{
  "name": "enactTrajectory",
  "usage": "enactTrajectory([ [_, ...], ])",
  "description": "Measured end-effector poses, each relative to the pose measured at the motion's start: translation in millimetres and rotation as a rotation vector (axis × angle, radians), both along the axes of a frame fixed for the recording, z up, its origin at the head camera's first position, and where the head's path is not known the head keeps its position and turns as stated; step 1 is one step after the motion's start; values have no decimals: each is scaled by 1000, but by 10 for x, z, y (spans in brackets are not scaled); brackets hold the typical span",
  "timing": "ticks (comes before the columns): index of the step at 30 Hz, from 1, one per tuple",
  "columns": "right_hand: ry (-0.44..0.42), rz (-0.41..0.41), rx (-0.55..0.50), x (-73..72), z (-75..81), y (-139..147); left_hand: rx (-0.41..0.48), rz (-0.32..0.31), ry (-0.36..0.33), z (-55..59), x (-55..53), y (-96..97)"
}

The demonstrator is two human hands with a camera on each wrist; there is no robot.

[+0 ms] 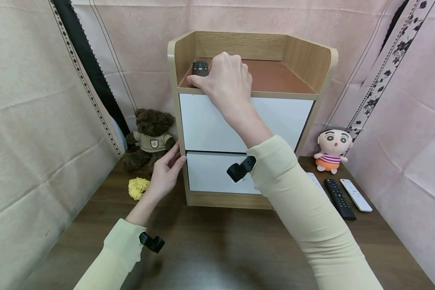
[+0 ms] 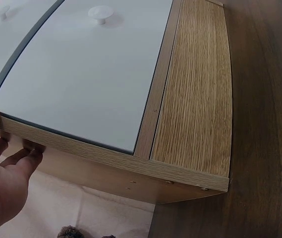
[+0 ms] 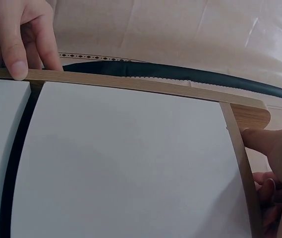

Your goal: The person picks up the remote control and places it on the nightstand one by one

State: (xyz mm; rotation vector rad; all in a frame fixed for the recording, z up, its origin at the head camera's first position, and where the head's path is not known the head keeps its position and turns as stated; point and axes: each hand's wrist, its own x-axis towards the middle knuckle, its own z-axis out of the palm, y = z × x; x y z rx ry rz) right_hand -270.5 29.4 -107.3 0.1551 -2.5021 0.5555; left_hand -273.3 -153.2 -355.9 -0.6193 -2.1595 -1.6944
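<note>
A small wood-edged cabinet [image 1: 230, 199] with two white drawer fronts stands on the brown table. On its reddish top shelf [image 1: 268, 74] is a black remote control [image 1: 200, 68], its button end showing beside my right hand [image 1: 232, 80]. My right hand grips the remote, with the thumb across its near part; the fingers on its far side are hidden. At the cabinet's left side, my left hand [image 1: 165, 173] rests on the upright edge. In the left wrist view, the left thumb touches the front edge, and the fingertips [image 2: 32, 154] touch the side panel.
Left of the cabinet sit a brown teddy bear [image 1: 152, 135] and a yellow yarn-like bundle [image 1: 137, 188]. To the right stand a doll [image 1: 331, 151], a black remote [image 1: 340, 199] and a white remote [image 1: 356, 195], with another white one partly hidden by the sleeve. Pale curtains [image 1: 395, 121] surround the table.
</note>
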Motion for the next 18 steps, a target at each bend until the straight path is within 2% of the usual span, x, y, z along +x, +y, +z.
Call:
enactTrajectory([
  [6,57,35,1,40,-8,36,-10,8,1,7,-1,1],
  [11,98,50,-16,132,4,198,-14,22,-1,11,-1,1],
  [15,148,103,-113,223,-35,416,-9,17,-10,13,-3,1],
  [18,235,168,-204,289,-100,608,-5,10,-16,8,-5,-2],
])
